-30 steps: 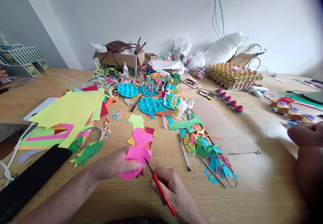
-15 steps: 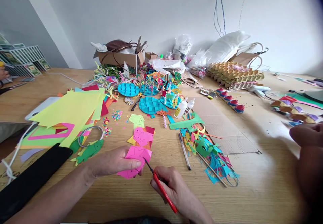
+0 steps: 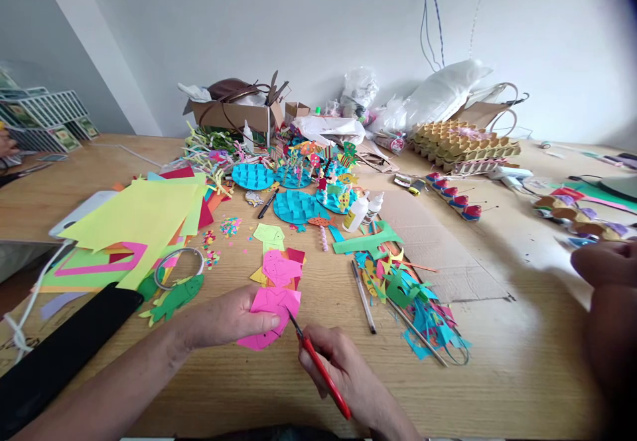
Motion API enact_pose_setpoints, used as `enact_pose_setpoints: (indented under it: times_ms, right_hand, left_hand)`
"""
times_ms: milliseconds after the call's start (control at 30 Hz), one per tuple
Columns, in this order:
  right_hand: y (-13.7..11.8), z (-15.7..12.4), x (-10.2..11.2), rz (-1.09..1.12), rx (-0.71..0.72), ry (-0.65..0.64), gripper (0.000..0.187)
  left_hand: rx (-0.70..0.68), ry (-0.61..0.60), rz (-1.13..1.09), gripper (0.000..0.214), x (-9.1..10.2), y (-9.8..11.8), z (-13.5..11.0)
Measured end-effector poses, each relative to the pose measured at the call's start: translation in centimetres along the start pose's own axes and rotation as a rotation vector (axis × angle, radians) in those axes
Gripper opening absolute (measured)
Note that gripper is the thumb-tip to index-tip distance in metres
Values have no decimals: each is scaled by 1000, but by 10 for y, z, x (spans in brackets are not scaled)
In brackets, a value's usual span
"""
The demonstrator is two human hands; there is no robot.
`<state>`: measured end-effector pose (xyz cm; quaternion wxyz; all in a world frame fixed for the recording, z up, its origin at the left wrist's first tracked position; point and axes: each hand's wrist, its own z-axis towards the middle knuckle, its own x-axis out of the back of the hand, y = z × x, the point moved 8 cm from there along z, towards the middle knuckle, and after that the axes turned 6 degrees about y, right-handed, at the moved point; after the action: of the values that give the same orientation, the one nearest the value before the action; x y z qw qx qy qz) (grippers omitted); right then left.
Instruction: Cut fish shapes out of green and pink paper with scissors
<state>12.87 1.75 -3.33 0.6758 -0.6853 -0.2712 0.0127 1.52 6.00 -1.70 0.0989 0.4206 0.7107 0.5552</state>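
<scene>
Across nearly the whole view we see a wooden counter (image 3: 497,368), cut off at the lower edge. At far right, another person's hand (image 3: 610,268) is blurred and partly out of frame, and we cannot make out what it holds. A flat cardboard sheet (image 3: 442,249) lies right of centre, its left side overlapped by scraps; at left, yellow paper (image 3: 134,209) covers most of a coloured stack.

Near the front, the left hand (image 3: 243,318) has its grip pinched on pink paper (image 3: 273,302), thumb on top, the other fingers mostly hidden underneath. The right hand (image 3: 336,361) has its grip closed around red-handled scissors (image 3: 323,378); its fingers hide part of the handles.

The scissors slant, handles toward us at lower right, tips up and left at the pink paper's right edge. We cannot tell how far the blades are parted. The pink paper, held above the counter, runs lengthwise from upper right to lower left, a drawn eye-like dot near its lower end.
</scene>
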Motion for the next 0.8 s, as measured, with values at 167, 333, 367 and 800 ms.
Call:
enact_pose_setpoints:
  times_ms: [167,333,367,800]
  right_hand:
    - [2,-1,-1,34,-5,-21,31]
    - [8,0,-5,124,-54,-41,29]
    - [9,0,-5,120,-51,-37,29]
    - [2,0,1,26,-12,-17,32]
  left_hand:
    - [11,-12,-16,15,-1,4,-2]
    - [21,-22,2,14,-2,8,-3]
    - [19,-18,8,13,-2,9,-3]
    - [47,0,24,17,-1,6,-1]
